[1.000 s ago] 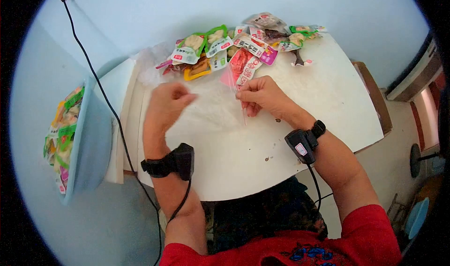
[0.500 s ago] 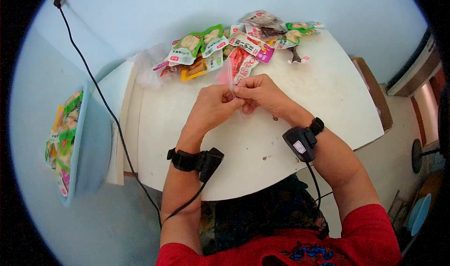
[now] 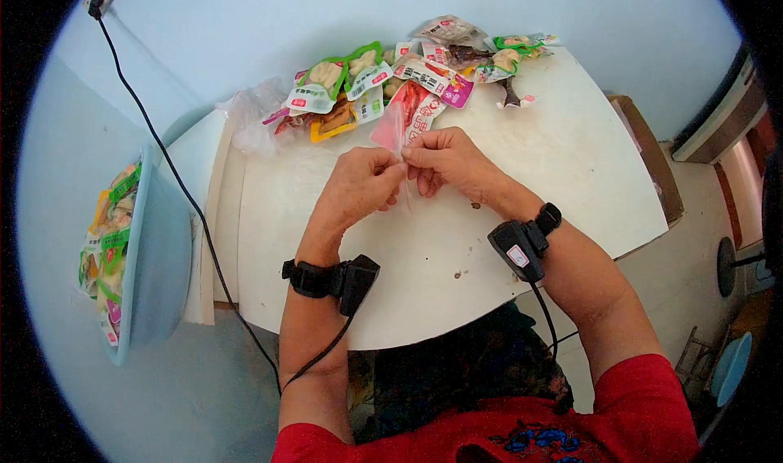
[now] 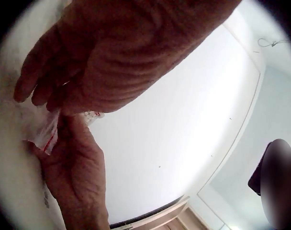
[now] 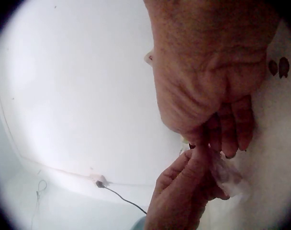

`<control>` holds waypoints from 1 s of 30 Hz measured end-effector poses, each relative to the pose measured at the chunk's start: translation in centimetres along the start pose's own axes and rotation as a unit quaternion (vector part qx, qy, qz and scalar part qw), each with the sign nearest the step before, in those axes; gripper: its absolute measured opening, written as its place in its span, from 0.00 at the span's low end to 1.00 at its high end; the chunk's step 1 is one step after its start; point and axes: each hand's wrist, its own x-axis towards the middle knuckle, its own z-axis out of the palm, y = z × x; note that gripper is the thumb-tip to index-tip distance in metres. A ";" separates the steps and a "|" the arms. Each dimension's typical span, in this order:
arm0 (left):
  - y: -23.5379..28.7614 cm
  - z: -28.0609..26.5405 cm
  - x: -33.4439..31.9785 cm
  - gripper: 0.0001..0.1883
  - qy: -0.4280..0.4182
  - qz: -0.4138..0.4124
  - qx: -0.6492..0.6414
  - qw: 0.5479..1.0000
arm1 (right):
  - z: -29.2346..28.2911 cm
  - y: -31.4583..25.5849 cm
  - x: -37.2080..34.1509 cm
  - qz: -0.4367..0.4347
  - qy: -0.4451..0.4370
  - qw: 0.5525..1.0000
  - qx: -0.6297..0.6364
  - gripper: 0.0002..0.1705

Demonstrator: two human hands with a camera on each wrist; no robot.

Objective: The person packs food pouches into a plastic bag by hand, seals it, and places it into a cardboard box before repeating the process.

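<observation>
Between the two hands is a thin clear plastic zip bag [image 3: 390, 129] with a red line along its edge. The left hand [image 3: 359, 184] pinches one side of its top, and the right hand [image 3: 453, 165] pinches the other, fingertips close together. In the left wrist view, the bag's red-lined corner [image 4: 47, 141] shows below the fingers. The right wrist view has the crumpled clear film [image 5: 231, 179] hanging by the fingers. Just beyond the hands lies a red-and-white food packet [image 3: 420, 112], partly seen through the bag.
Several sealed food packets [image 3: 326, 76] are heaped along the table's back edge by the wall. Crumpled clear plastic [image 3: 257, 121] lies left of them. A blue basin [image 3: 155, 275] of packets stands left of the white table [image 3: 530, 169]; a black cable [image 3: 175, 157] hangs in front.
The left hand has come from the left to meet the right hand and now pinches the bag too. Both hands have since shifted slightly left with it.
</observation>
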 end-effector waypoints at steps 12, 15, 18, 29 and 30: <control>0.0 -0.3 0.2 0.16 0.022 -0.018 -0.022 0.999 | 0.2 -0.2 -0.2 -0.003 0.026 1.000 -0.006 0.11; -0.2 -0.5 0.2 0.16 -0.002 -0.022 -0.042 0.999 | 0.3 -0.2 -0.3 -0.017 0.029 0.999 -0.002 0.12; -0.6 -0.3 0.3 0.15 -0.015 0.004 -0.078 0.997 | 0.4 -0.4 -0.5 -0.021 0.027 0.999 -0.002 0.13; -0.6 -0.3 0.3 0.13 -0.028 0.012 -0.049 0.998 | -0.1 0.2 -0.1 -0.019 0.015 1.000 0.000 0.10; -0.4 -0.4 0.1 0.13 -0.022 0.007 -0.058 0.998 | -0.1 0.2 -0.1 -0.019 0.017 1.000 0.001 0.10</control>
